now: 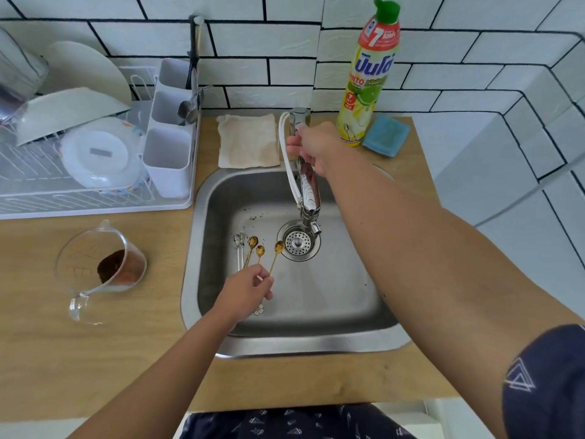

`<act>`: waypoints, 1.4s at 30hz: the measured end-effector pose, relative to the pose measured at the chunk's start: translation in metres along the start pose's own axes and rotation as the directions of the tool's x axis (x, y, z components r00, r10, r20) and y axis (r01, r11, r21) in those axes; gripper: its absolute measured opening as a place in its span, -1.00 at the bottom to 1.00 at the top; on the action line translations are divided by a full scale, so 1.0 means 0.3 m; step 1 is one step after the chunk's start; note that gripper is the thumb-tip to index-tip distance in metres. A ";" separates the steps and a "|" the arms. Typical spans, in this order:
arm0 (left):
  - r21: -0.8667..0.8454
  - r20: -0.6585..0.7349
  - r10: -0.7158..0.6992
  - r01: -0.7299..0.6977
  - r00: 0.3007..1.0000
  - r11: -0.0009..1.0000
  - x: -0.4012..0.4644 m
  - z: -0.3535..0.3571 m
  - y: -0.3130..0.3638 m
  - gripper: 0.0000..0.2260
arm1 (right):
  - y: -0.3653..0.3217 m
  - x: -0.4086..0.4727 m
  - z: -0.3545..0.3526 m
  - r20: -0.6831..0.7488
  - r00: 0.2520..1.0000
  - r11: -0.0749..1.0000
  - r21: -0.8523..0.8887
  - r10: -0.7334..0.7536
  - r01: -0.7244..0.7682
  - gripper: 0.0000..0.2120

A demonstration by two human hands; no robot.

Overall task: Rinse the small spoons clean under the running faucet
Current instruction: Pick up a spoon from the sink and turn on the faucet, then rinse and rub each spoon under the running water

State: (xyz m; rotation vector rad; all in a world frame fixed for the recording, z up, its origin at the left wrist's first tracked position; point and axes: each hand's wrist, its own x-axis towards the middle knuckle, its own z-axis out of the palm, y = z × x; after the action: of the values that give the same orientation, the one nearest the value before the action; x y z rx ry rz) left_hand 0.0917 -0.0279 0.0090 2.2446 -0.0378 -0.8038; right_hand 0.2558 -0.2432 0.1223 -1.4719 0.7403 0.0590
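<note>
Five small spoons [253, 251] are fanned out in your left hand [245, 288], three gold ones with gunk still on the bowls and a couple of silver ones to the left of them. Your fingers are curled round the handles, so that grip is clamped on the bunch, and the bowls hang low in the sink [348, 315], just left of the drain strainer [297, 242].

Your right hand [311, 145] is up at the far end of the faucet [308, 191], fingers wrapped around the handle part by the white hose [286, 160]. I can't see any water coming out of the spout, so I'd say you're at the very first step: turning the tap on, with no rinsing started.

Next move, as I read it: get the water going, then bring the spoon bowls right and a bit farther so they sit under the spout, which hangs about over the strainer. The gold ones look crusty, probably the same brown stuff as in the glass measuring jug [101, 267] on the tabletop to the left, so you'll likely need to turn the bunch or rub them. Watch the fan, too: thin handles held that loosely could slip once wet.

The dish soap bottle [368, 74] and blue sponge [384, 136] sit at the far right if water alone doesn't cut it.
</note>
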 end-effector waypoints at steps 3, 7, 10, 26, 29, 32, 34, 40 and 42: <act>-0.012 -0.003 -0.012 0.012 1.000 1.000 0.004 0.005 0.000 -0.88 | -0.002 0.003 -0.005 0.019 1.000 1.000 0.019 -0.003 0.003 -0.81; -0.014 -0.003 -0.024 0.024 1.000 1.000 0.006 0.011 0.002 -0.89 | 0.002 0.010 -0.012 0.028 1.000 1.000 -0.005 -0.008 0.008 -0.80; 0.008 0.002 -0.016 0.016 1.000 1.000 0.007 0.017 0.008 -0.89 | 0.002 0.010 -0.013 0.029 1.000 1.000 0.011 -0.004 0.004 -0.80; 0.037 0.026 0.000 -0.001 1.000 0.999 0.033 0.058 0.024 -0.86 | 0.214 -0.061 -0.177 -0.236 0.972 0.962 0.267 0.014 0.051 -0.80; 0.070 0.033 0.016 -0.018 0.999 0.997 0.054 0.071 0.035 -0.84 | 0.437 -0.138 -0.210 -0.374 0.923 0.979 0.204 0.089 -0.011 -0.82; 0.074 0.044 0.020 -0.023 0.999 0.997 0.074 0.086 0.050 -0.85 | 0.617 -0.247 -0.181 -0.220 0.970 0.989 0.122 0.105 -0.079 -0.94; 0.073 0.051 0.025 -0.029 0.998 0.997 0.082 0.090 0.061 -0.85 | 0.684 -0.293 -0.150 -0.016 0.991 0.989 0.068 0.134 -0.133 -0.67; 0.105 0.062 0.066 -0.072 0.996 0.992 0.093 0.088 0.079 -0.83 | 0.705 -0.280 -0.082 0.062 0.990 0.990 0.055 0.123 -0.126 -0.56; 0.116 0.064 0.089 -0.096 0.994 0.989 0.093 0.084 0.079 -0.83 | 0.694 -0.256 -0.081 0.024 0.991 0.990 0.051 0.131 -0.132 -0.67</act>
State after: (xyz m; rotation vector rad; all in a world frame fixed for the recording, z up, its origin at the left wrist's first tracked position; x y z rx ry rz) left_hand 0.1049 -0.0685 -0.0038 2.3111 -0.2216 -0.8364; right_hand 0.0884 -0.2057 -0.0204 -1.3696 0.8158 0.1535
